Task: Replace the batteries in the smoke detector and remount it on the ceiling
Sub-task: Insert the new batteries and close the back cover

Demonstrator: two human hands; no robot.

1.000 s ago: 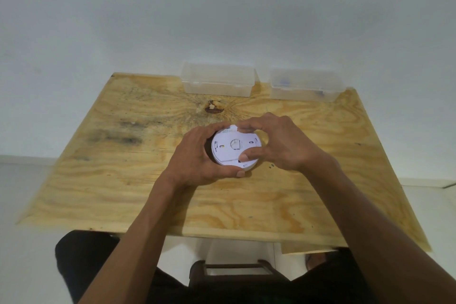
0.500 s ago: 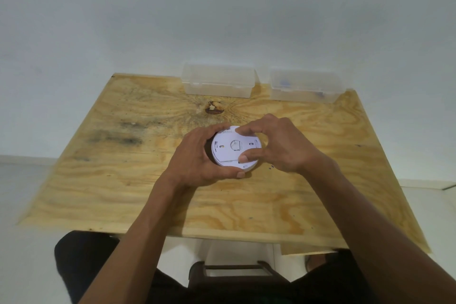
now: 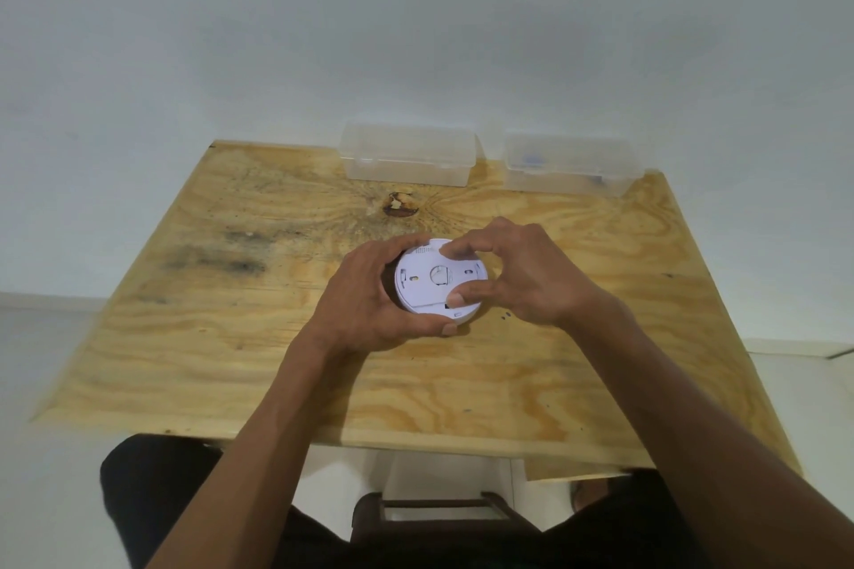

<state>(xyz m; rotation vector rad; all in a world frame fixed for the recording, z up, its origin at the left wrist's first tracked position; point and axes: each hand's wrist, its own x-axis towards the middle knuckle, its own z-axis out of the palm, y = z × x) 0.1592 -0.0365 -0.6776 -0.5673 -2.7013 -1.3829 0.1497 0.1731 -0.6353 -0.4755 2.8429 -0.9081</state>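
Note:
A round white smoke detector (image 3: pixel 436 280) is held over the middle of the plywood table (image 3: pixel 231 337), its flat back side with slots and a central round mark facing up. My left hand (image 3: pixel 365 300) cups its left edge and underside. My right hand (image 3: pixel 522 277) pinches it from the right, index finger on the far rim and thumb on the near part of the back plate. The detector's lower face is hidden by my hands.
Two clear plastic boxes stand at the table's far edge against the white wall: a left box (image 3: pixel 409 155) and a right box (image 3: pixel 570 164) with something bluish inside. A dark knot (image 3: pixel 399 206) marks the wood. A dark stool (image 3: pixel 434 517) sits below the near edge.
My right hand's fingers shifted slightly around the detector's rim, as if twisting the back plate; the detector and left hand stay in about the same place.

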